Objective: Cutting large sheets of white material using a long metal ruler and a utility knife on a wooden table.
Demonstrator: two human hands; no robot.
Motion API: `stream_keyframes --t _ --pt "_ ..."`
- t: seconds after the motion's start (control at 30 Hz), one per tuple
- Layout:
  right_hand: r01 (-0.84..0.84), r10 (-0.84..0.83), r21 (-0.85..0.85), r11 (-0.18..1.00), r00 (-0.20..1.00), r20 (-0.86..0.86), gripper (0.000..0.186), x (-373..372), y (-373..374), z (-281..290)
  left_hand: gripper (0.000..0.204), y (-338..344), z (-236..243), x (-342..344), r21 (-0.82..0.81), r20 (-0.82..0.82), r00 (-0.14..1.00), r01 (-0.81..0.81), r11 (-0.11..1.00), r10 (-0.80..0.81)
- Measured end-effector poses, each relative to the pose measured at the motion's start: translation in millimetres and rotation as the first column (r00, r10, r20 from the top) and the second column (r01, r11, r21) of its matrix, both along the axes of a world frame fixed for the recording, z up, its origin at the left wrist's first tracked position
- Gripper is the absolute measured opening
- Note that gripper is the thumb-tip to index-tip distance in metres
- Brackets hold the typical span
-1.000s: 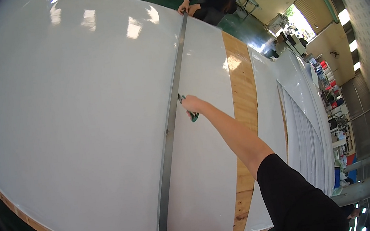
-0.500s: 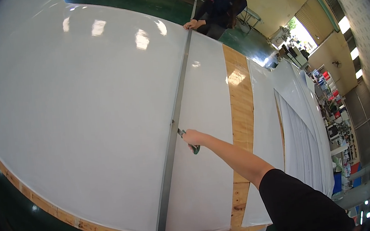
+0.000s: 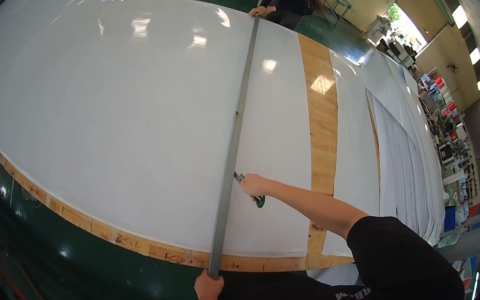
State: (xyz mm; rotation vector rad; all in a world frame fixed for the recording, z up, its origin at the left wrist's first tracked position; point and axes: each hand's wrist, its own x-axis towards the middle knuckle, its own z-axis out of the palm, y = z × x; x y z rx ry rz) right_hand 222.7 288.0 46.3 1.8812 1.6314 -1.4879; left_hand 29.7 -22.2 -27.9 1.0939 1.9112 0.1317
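A long grey metal bar (image 3: 228, 163) lies across a large glossy white sheet (image 3: 112, 130), running from near me to the far edge. My left hand (image 3: 209, 286) is closed round the bar's near end at the table edge. My right hand (image 3: 252, 184) is closed round a utility knife (image 3: 260, 201) with a dark green handle. The knife's grey tip meets or nearly meets the bar's right side, about midway along the near half. At the far end, a co-worker's hands (image 3: 259, 12) rest on the bar.
A wooden strip (image 3: 321, 116) shows between the white sheets, and a wooden border (image 3: 144, 244) edges the near side. Folded white sheeting (image 3: 400, 160) lies to the right. Green floor (image 3: 74, 260) is visible at the near left. Cluttered shelves (image 3: 449, 124) stand far right.
My right hand and the knife have slid along the bar toward me. The view has shifted, bringing my left hand and forearm further into sight. The bar stays held at both ends.
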Motion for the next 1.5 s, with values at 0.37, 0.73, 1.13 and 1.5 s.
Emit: stream_keyframes --t 0.37,0.73,1.13,1.5 --pt "-0.006 0.005 -0.012 1.0 0.996 -0.091 0.038 -22.4 -125.0 -6.4 0.045 -1.1 4.8 -1.9 0.072 0.049 0.999 -0.004 0.997 0.001" --pt "-0.121 0.132 0.131 0.984 0.988 -0.084 0.041 -41.7 -232.2 -20.0 0.047 -5.9 -15.3 -5.2 0.218 0.088 0.995 0.016 0.976 -0.036" --pt "-0.023 0.027 0.031 0.999 0.99 -0.14 0.036 -52.1 -274.0 -16.3 0.057 -10.4 -33.0 -9.4 0.374 0.183 0.98 0.008 0.928 -0.082" --pt "-0.043 0.07 0.158 0.987 0.984 -0.164 0.039 -51.5 -291.2 -9.9 0.058 -8.9 -26.5 -7.5 0.273 0.159 0.987 -0.021 0.962 -0.023"
